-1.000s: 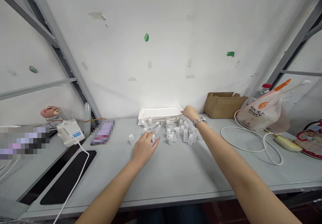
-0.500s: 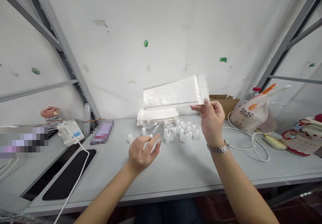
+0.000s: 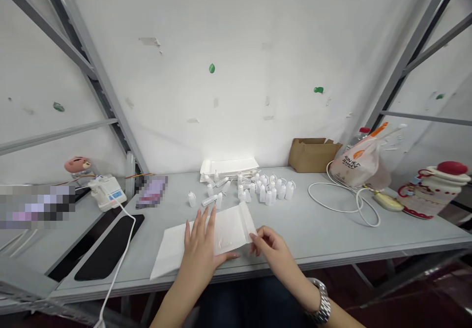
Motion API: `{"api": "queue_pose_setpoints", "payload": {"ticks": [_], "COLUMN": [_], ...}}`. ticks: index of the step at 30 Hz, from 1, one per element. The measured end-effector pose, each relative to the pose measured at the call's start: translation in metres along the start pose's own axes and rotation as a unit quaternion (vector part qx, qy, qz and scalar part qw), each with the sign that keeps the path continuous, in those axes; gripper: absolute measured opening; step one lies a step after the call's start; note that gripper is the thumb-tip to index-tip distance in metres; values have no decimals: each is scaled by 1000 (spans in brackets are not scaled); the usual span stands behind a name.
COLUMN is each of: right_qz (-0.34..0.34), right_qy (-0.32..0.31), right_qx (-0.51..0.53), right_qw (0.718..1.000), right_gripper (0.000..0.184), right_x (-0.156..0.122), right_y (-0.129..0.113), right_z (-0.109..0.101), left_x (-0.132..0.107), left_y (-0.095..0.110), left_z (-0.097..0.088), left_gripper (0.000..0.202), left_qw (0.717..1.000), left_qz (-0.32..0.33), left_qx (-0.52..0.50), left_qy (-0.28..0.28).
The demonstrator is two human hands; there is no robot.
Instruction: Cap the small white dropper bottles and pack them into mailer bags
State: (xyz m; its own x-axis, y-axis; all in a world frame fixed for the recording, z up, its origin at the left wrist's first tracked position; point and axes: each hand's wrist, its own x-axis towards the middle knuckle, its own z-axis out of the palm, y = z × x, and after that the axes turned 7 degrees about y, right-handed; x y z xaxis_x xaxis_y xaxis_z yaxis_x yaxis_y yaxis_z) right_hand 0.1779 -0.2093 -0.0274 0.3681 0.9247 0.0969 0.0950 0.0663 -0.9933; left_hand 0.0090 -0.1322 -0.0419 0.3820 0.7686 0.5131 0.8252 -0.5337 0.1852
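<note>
A white bubble mailer (image 3: 231, 227) lies at a slant near the table's front edge. Spread flat across its middle is my left hand (image 3: 199, 242), fingers apart. My right hand (image 3: 271, 247), with a metal watch on the wrist, pinches the mailer's right end near the flap. Behind it stand and lie several small translucent plastic bottles (image 3: 268, 197), some on their sides toward the left. A stack of white mailers (image 3: 230, 167) rests against the wall behind the bottles.
A cardboard box (image 3: 313, 156), a plastic carrier bag (image 3: 356, 163), a looped white cable (image 3: 342, 210) and a red-lidded jar (image 3: 433, 190) stand at the right. On the left are a blurred phone (image 3: 152, 192), a white device (image 3: 107, 193) and a black pad (image 3: 108, 249).
The mailer came down from in front of the wall onto the table. My right hand lowered with it, and my left hand opened out flat on top of it.
</note>
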Motion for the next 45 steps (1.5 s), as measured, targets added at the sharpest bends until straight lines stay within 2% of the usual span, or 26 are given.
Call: {"api": "queue_pose_setpoints", "payload": {"ticks": [2,3,6,8,11,15,18,24,29,33,36,40,45], "right_qz": [-40,-70,-165,-212,-250,-280,-295,-323,-372,-371,-337,-258,-144], "right_qy": [28,62,169,204,200,199,193,165,182,186,208,231,190], "right_qx": [-119,-168,-247,-287,-356,-422,-441,-423,-298,-237,-212,-144,-11], "right_qw": [992,981,940,912,878,839,826,831,860,878,893,927,971], "right_gripper": [37,36,29,29,27,23,18,16,8,8,9,14,18], "right_x": [6,12,40,63,90,105,107,94,64,55,60,62,46], "right_y": [5,5,4,2,4,8,9,3,-17,-23,-14,1,8], "right_z": [-12,-21,-49,-64,-74,-69,-65,-61,-55,-53,-58,-69,-62], "left_x": [2,4,10,16,27,33,31,21,14,11,11,12,11], "left_y": [-6,-7,-7,-7,-10,-15,-15,-10,-11,-14,-15,-16,-17], "left_z": [7,7,4,1,0,4,8,11,15,21,24,26,26], "left_gripper": [107,108,108,108,109,111,110,106,95,95,94,95,96], "left_qw": [996,991,979,977,975,970,972,980,984,986,987,989,989], "left_qz": [-22,-28,-23,-9,14,36,37,23,13,24,17,29,62], "left_qx": [-16,-24,-45,-52,-55,-62,-63,-65,-82,-93,-94,-90,-77], "left_qy": [-88,-127,-196,-208,-216,-233,-224,-188,-156,-133,-126,-118,-113]}}
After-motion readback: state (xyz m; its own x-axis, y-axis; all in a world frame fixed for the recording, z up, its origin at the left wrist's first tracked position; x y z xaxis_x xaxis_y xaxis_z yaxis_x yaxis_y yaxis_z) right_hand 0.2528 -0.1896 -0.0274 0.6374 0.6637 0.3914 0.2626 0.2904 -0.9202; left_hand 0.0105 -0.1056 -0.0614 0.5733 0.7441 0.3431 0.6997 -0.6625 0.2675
